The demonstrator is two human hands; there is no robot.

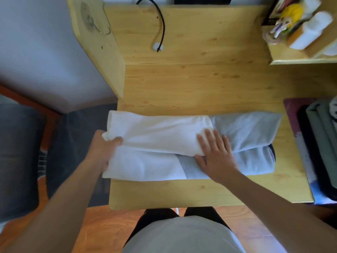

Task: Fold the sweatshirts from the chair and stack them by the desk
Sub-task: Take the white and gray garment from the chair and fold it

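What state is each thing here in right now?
white-and-grey sweatshirt: partly folded, flat on desk
left hand: grips the sweatshirt's white end
right hand: flat, pressing the middle
folded clothes: stacked at desk's right edge
black cable: runs into desk hole

Home bedroom or study corner: pine table [200, 84] with cable [162, 24], cluttered shelf [300, 61], folded clothes stack [321, 143], wood floor [102, 230].
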